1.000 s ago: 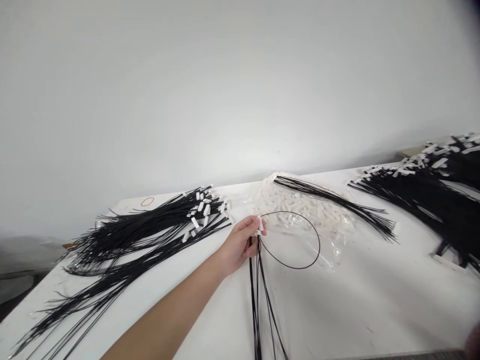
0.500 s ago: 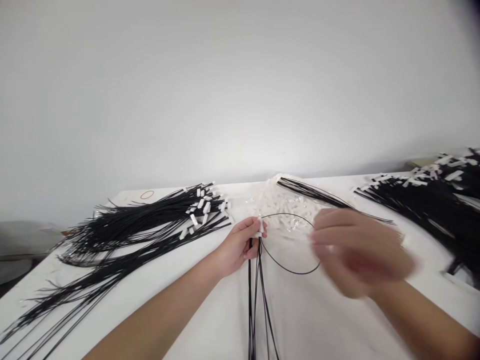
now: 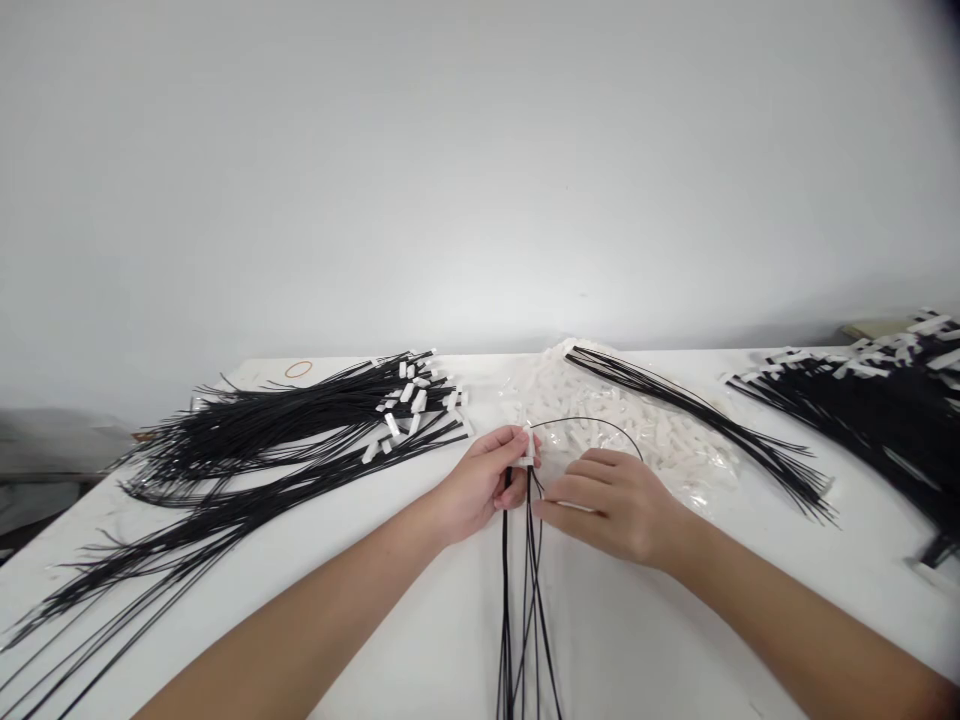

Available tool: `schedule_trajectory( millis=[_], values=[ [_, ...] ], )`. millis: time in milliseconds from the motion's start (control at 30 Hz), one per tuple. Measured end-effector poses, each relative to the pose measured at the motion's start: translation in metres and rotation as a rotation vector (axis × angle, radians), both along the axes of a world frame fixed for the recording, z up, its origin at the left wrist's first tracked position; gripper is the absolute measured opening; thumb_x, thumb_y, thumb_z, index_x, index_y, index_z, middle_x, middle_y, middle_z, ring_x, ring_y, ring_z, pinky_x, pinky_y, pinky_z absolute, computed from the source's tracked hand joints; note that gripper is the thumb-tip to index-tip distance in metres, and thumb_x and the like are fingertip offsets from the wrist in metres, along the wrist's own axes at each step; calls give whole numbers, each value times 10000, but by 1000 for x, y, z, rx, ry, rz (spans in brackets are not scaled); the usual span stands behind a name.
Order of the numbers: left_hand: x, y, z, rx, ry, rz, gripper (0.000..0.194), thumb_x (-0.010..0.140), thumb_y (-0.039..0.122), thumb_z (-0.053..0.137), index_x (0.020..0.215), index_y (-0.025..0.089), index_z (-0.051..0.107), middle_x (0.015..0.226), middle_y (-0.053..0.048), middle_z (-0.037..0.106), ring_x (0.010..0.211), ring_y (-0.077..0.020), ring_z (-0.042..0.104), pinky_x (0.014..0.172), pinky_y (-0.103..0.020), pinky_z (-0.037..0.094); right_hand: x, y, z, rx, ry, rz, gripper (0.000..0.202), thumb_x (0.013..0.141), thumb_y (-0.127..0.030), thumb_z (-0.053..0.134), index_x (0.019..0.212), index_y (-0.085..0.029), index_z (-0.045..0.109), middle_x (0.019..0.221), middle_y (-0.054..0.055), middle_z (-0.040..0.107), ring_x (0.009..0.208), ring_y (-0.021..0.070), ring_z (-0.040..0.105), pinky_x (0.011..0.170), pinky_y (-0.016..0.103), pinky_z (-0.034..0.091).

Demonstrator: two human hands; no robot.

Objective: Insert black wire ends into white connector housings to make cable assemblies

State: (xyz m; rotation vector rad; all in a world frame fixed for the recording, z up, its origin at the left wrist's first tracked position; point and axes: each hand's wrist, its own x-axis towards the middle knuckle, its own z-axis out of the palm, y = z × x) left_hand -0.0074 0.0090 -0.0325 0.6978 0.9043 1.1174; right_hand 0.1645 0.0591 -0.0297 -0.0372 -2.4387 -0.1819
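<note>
My left hand [image 3: 487, 480] is closed, pinching a small white plastic connector [image 3: 529, 446] between thumb and fingers. Several thin black wires [image 3: 531, 600] hang down from it toward the table's front edge. One black wire [image 3: 592, 420] arcs from the connector's top over to the right and passes behind my right hand [image 3: 611, 505]. Just right of the connector, that hand is closed with its fingertips at a black wire below it. How its fingers grip the wire is partly hidden.
Bundles of black wires with white connectors [image 3: 300, 420] lie on the left of the white table [image 3: 420, 620]. A clear bag of white connectors [image 3: 660, 420] sits behind my hands, a wire bundle [image 3: 675, 405] across it. More wires [image 3: 885, 420] are heaped right. An orange rubber band [image 3: 298, 369] lies at the back left.
My right hand has come left and in close to the connector. The wide loop of black wire has been drawn smaller below it. My left hand still pinches the connector.
</note>
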Motion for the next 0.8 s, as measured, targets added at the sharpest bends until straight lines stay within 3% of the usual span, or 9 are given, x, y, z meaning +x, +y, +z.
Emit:
schedule_trajectory(
  millis=[67, 167, 300, 400, 600, 733, 800],
  values=[
    [0, 0, -1, 0, 10, 6, 250, 780, 397, 513, 829, 154, 484, 744, 16, 501, 343, 14, 346, 357, -165, 175, 3, 4, 1, -165, 33, 34, 135, 754, -107, 533, 832, -209, 575, 741, -28, 609, 632, 61, 516, 582, 223, 392],
    [1, 0, 0, 1, 30, 5, 254, 780, 405, 509, 826, 156, 486, 784, 10, 509, 342, 21, 336, 356, -164, 169, 7, 9, 7, -540, 150, 62, 155, 746, -99, 537, 856, -197, 584, 708, -19, 601, 627, 57, 534, 577, 201, 436],
    [2, 0, 1, -1, 52, 18, 251, 786, 401, 505, 840, 156, 499, 763, 13, 494, 339, 22, 316, 361, -167, 172, 14, 18, 16, -1030, 391, -33, 56, 712, -173, 615, 765, -190, 614, 669, -6, 598, 568, 80, 539, 513, 214, 447],
    [2, 0, 0, 9, 54, 25, 248, 787, 397, 505, 839, 155, 505, 766, 11, 491, 341, 25, 308, 366, -167, 162, 20, 30, 23, -1312, 643, -123, 88, 679, -235, 661, 718, -183, 602, 557, -20, 553, 467, 84, 512, 440, 216, 420],
    [1, -1, -1, -5, 75, 20, 241, 797, 406, 490, 826, 167, 494, 601, 39, 437, 346, 6, 278, 392, -170, 173, 40, 62, 34, -1590, 1064, -194, 167, 650, -268, 687, 708, -166, 568, 617, -37, 510, 475, 42, 470, 425, 182, 404],
    [1, -1, -2, -5, 84, 14, 239, 800, 412, 486, 812, 173, 482, 475, 68, 334, 339, -10, 245, 400, -174, 166, 61, 82, 33, -1635, 1349, -214, 198, 674, -304, 668, 775, -175, 558, 681, -42, 493, 582, 41, 511, 564, 199, 502],
    [1, -1, -2, -2, 85, 16, 239, 800, 414, 488, 811, 175, 482, 453, 76, 293, 339, -14, 244, 402, -175, 165, 73, 92, 32, -1620, 1385, -178, 164, 715, -304, 628, 780, -184, 538, 710, -29, 506, 641, 49, 533, 640, 210, 518]
  ],
)
